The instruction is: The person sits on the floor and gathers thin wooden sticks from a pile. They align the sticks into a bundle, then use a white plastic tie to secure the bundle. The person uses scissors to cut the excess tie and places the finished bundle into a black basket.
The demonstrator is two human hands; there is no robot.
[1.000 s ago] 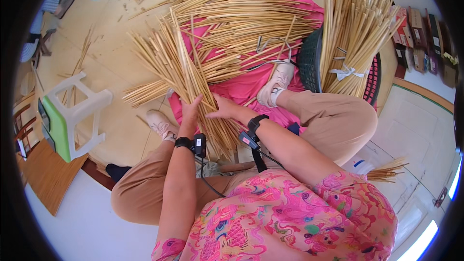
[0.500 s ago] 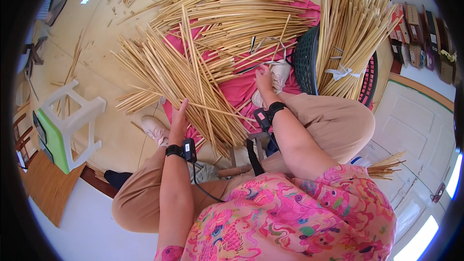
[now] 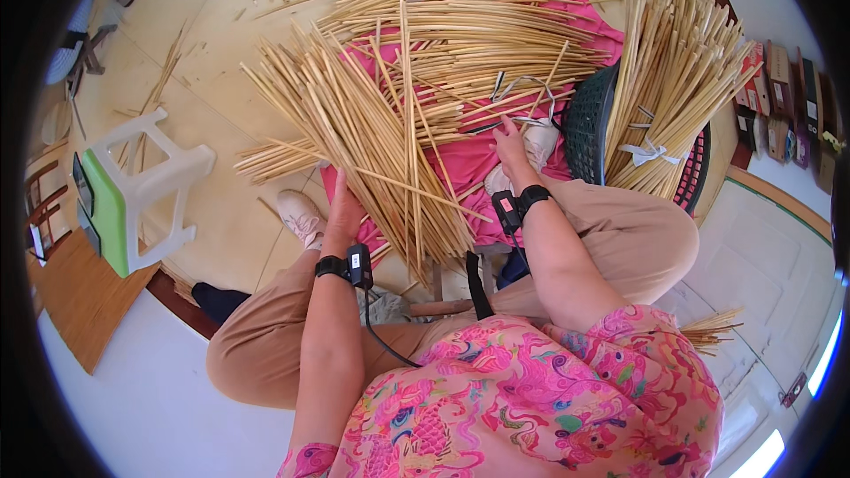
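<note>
A large bundle of thin, straw-coloured sticks [image 3: 354, 137] lies slanting in front of me, its near end between my knees. My left hand [image 3: 345, 205] is closed against the bundle's left side, thumb upward, with its other fingers hidden by the sticks. To the right of the bundle, my right hand [image 3: 508, 149] has its fingers bent together at a thin black-and-white strip [image 3: 485, 128], which loops away over the sticks behind. Pink cloth [image 3: 456, 164] is spread beneath the sticks.
More loose sticks [image 3: 478, 26] lie beyond on the cloth. At right a dark green basket [image 3: 589, 124] holds upright sticks tied with white strip [image 3: 649, 153]. A white-and-green plastic stool [image 3: 150, 186] lies tipped at left. Shoe boxes [image 3: 779, 88] stand along the right wall.
The whole scene has shifted to the right in the picture as my head turned. My hands stay at nearly the same spots beside the bundle and at the strip.
</note>
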